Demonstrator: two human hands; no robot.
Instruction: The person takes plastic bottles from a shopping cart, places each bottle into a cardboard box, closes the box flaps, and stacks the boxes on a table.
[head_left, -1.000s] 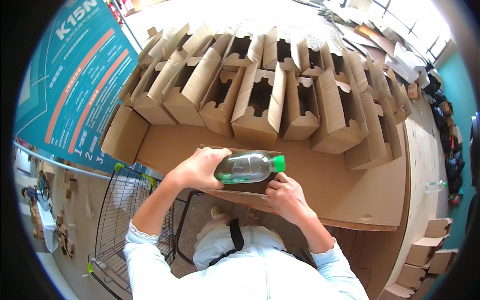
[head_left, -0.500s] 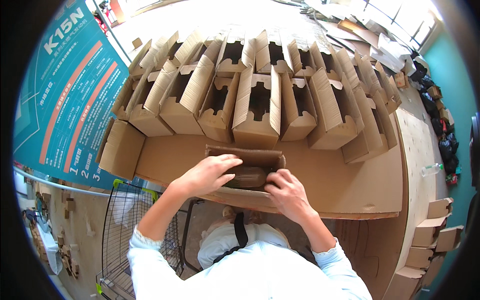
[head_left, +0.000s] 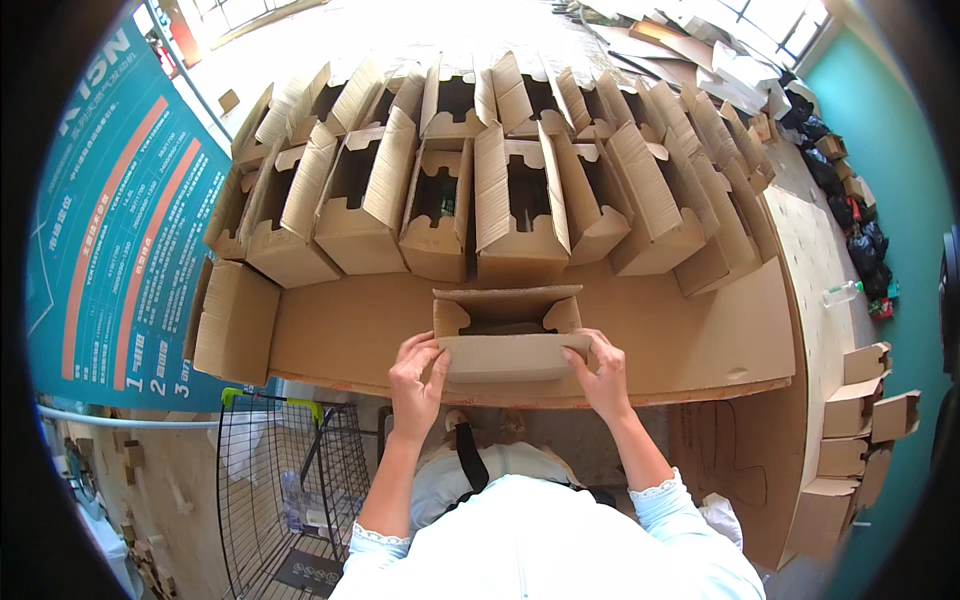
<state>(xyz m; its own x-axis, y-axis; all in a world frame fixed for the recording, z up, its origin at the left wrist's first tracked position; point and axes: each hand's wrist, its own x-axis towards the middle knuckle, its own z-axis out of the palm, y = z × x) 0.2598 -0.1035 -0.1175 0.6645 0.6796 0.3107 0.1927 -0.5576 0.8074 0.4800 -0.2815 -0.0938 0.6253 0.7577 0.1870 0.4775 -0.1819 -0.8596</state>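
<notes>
A small brown cardboard box [head_left: 508, 358] stands at the near edge of the cardboard-covered table [head_left: 690, 345], its top open and its near flap folded outward toward me. My left hand [head_left: 412, 375] pinches the left end of that flap between thumb and fingers. At the flap's right end, my right hand [head_left: 600, 372] grips it the same way. The box's inside is dark, and what lies in it cannot be made out. Beyond it stand two rows of similar open boxes [head_left: 525, 205], flaps raised.
A single box [head_left: 238, 322] stands at the table's left edge. Below it is a black wire cart [head_left: 270, 500] with green corners. A teal banner [head_left: 120, 240] rises on the left. More cardboard boxes [head_left: 845, 440] are stacked at right, near a clear plastic bottle [head_left: 842, 293].
My hands have come out of the box opening to the two ends of its near flap, which now leans outward. My head view has shifted slightly.
</notes>
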